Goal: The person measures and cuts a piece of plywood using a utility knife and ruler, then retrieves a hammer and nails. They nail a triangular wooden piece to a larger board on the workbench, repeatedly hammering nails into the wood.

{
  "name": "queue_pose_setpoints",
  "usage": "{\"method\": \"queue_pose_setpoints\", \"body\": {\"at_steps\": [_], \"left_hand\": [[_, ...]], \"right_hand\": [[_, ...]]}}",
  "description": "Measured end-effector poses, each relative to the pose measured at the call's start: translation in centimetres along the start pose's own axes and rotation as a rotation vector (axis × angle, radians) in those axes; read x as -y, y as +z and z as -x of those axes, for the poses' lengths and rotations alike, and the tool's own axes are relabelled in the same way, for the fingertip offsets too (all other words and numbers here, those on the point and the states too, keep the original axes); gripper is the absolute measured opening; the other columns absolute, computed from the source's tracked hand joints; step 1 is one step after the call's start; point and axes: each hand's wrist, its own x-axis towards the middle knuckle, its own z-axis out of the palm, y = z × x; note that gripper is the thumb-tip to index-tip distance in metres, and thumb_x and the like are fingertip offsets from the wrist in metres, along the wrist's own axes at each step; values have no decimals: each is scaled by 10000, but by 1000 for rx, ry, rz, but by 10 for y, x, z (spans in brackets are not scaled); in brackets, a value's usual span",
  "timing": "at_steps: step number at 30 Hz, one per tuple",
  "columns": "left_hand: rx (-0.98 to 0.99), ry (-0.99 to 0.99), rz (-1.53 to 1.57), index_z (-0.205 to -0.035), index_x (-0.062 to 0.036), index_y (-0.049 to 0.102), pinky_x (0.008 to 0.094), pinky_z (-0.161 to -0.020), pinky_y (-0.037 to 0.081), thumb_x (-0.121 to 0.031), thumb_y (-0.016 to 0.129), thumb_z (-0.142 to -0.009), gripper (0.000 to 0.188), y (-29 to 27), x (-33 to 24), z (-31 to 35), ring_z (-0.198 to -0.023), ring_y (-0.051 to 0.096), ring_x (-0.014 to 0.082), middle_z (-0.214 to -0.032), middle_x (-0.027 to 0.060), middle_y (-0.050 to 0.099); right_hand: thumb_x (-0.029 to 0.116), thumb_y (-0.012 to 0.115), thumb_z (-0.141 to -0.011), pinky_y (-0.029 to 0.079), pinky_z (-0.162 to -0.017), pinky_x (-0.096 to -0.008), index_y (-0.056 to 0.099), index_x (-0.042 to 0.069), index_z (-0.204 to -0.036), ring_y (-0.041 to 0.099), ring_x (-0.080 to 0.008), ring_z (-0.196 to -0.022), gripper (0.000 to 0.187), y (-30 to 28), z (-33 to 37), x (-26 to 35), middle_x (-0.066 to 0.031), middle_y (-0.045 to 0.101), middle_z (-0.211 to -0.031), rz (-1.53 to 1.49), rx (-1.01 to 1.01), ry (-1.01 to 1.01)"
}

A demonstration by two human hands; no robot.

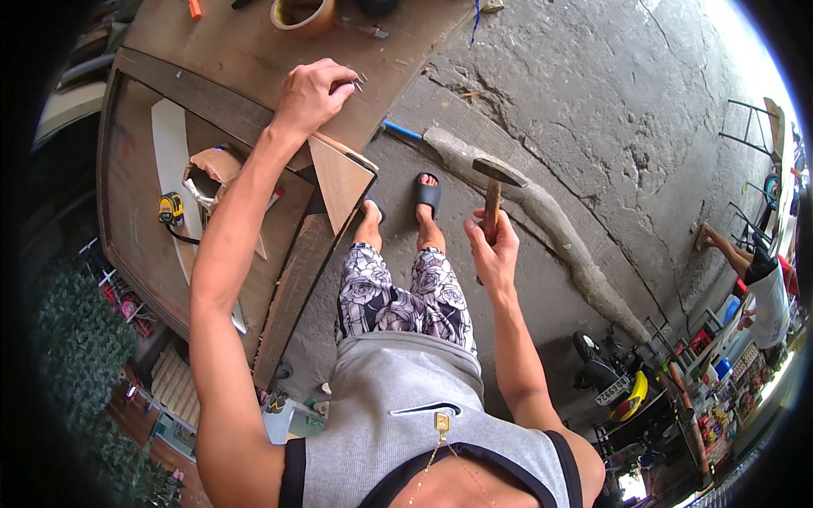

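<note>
My left hand (309,95) is over the wooden table, thumb and fingers pinched together. Several thin nails (361,82) show at its fingertips; whether some lie loose on the board I cannot tell. Below that wrist, a pale triangular piece of wood (340,179) sits across the corner of a dark wooden frame (292,296). My right hand (495,252) grips a hammer (499,173) by its wooden handle, head up, out over the floor to the right of the table.
Tape measure (170,208), white strip (172,140) and torn brown wrapping (216,165) lie within the frame. A tape roll (302,15) is at the table's far side. Right of the table, cracked concrete floor (584,93) has a raised cement ridge (559,224). A motorbike (622,385) and another person (766,296) are farther right.
</note>
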Motion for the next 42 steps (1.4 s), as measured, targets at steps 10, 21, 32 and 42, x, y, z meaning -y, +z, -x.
{"method": "queue_pose_setpoints", "body": {"at_steps": [10,21,32,42], "left_hand": [[23,-155,81,-944,-33,746,312,-678,556,-169,778,-751,238,-4,4,0,-717,686,197,-864,84,711],[8,-272,192,-958,-22,727,265,-687,534,-111,778,-766,218,0,17,6,-717,649,125,-842,41,690],[17,-212,142,-952,-26,728,269,-729,519,-61,745,-755,200,-10,22,12,-778,642,133,-862,47,675],[68,245,-348,-799,-53,693,354,-754,427,-92,700,-758,57,-9,18,6,-790,612,212,-807,53,642]], "right_hand": [[128,709,-908,316,-470,-203,571,38,-1043,417,-17,-536,214,-3,-7,-11,68,492,-678,-36,-10,6],[133,727,-890,386,-597,-214,607,-1,-1027,440,-37,-641,226,4,-17,-18,51,508,-686,46,-1,104],[142,734,-891,354,-568,-207,600,2,-1022,428,-31,-632,234,11,-21,-28,54,512,-693,-20,-21,115],[125,733,-885,324,-546,-210,603,1,-1020,394,-22,-620,225,21,-22,-32,64,473,-688,0,-16,85]]}}
